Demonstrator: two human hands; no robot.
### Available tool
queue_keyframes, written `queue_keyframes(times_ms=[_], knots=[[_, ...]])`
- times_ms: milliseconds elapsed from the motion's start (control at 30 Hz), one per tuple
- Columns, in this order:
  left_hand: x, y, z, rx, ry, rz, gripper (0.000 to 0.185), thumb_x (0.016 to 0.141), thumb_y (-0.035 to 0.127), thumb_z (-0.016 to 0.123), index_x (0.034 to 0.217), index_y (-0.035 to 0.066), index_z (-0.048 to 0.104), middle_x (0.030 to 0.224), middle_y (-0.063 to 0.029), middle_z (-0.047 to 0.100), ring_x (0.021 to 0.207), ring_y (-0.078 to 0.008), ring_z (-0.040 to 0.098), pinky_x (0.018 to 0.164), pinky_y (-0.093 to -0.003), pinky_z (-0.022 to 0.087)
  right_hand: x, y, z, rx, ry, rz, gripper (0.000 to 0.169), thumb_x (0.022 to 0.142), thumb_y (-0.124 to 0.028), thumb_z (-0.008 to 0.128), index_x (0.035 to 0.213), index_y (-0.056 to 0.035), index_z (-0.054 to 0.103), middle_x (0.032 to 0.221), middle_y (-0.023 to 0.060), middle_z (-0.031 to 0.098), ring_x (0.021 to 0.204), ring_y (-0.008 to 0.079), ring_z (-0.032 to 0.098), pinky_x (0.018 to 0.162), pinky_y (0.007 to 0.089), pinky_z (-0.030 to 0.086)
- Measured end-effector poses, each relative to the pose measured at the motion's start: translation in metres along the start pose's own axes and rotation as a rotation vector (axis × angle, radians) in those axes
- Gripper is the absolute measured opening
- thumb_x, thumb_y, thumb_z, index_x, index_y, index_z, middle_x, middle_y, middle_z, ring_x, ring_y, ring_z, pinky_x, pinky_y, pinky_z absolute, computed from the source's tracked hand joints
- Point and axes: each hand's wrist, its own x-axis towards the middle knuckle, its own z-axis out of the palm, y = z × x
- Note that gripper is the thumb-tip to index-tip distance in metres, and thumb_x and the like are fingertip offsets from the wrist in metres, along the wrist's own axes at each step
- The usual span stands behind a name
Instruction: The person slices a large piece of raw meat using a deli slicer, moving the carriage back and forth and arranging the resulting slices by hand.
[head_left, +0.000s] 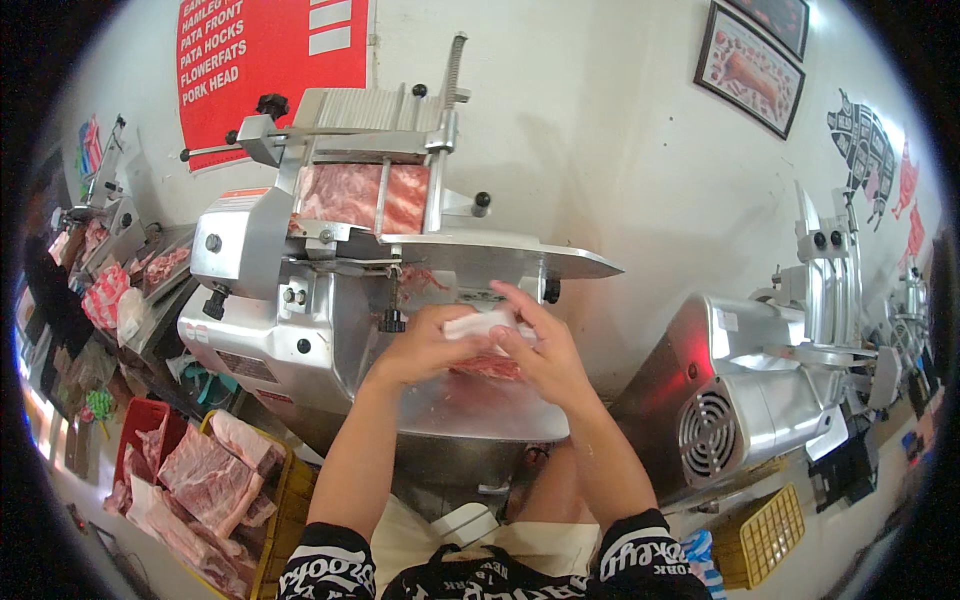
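Observation:
My left hand (431, 345) and my right hand (544, 349) come together over the front tray (480, 427) of a metal meat slicer (240, 247). Between them they hold a flat white item (476, 325), too blurred to tell its material. The left fingers wrap its near left side; the right thumb presses on it while the right index finger points up and outward. Just below lies red sliced meat (487, 366), partly hidden by the hands. A block of raw, fatty meat (345, 196) sits in the slicer's carriage behind a metal bar.
Large raw pork slabs (210, 472) fill a yellow crate (281, 517) at lower left, beside a red crate (146, 412). Another slicer (750, 405) stands on the right. A yellow basket (772, 532) is at lower right. Further left, meat trays (165, 266) and bags (109, 296) line a bench.

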Motion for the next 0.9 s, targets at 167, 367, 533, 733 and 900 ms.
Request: queue_keyframes(times_ms=[167,367,533,733,900], knots=[[0.014,-0.018,-0.011,0.589,0.179,0.16,0.027,0.086,0.021,0.079,0.107,0.005,0.074,0.091,-0.0035,0.072,0.082,-0.0138,0.063,0.077,-0.0305,0.051,-0.003,0.035,-0.033,-0.371,0.071,0.22,0.03,0.087,-0.022,0.074,0.113,-0.0072,0.072,0.12,0.0144,0.066,0.11,0.0366,0.061,0.094,0.0454,0.047],[0.012,-0.063,-0.059,0.216,0.212,-0.19,0.027,0.089,0.019,0.075,0.109,0.003,0.068,0.1,-0.0086,0.07,0.091,-0.0243,0.066,0.085,-0.0353,0.053,-0.016,0.034,-0.039,-0.88,0.201,-0.008,0.024,0.086,-0.022,0.072,0.108,-0.0132,0.074,0.115,0.0092,0.065,0.11,0.0324,0.057,0.093,0.0515,0.041],[0.065,-0.087,-0.076,-1.242,0.403,-0.064,0.016,0.092,0.013,0.068,0.104,0.003,0.064,0.098,-0.0094,0.068,0.09,-0.0262,0.066,0.079,-0.0386,0.057,-0.012,0.043,-0.026,-0.809,0.08,-0.007,0.023,0.087,-0.022,0.071,0.108,-0.0154,0.075,0.116,0.0078,0.066,0.112,0.0324,0.057,0.094,0.0516,0.042],[0.065,-0.098,-0.082,-1.326,0.312,-0.283,0.021,0.095,0.024,0.064,0.103,0.005,0.065,0.091,-0.0103,0.067,0.079,-0.0228,0.063,0.064,-0.033,0.054,-0.016,0.046,-0.031,-0.769,0.077,0.014,0.022,0.087,-0.022,0.071,0.108,-0.0158,0.075,0.116,0.0072,0.066,0.114,0.0314,0.057,0.094,0.0509,0.042],[0.039,-0.085,-0.06,-1.321,0.515,-0.338,0.02,0.1,0.03,0.059,0.097,0.011,0.066,0.078,0.0001,0.061,0.061,-0.0103,0.052,0.052,-0.0261,0.043,-0.016,0.037,-0.034,-0.822,0.069,-0.002,0.026,0.088,-0.02,0.07,0.112,-0.0107,0.073,0.116,0.0111,0.067,0.111,0.0344,0.059,0.095,0.0462,0.044]])
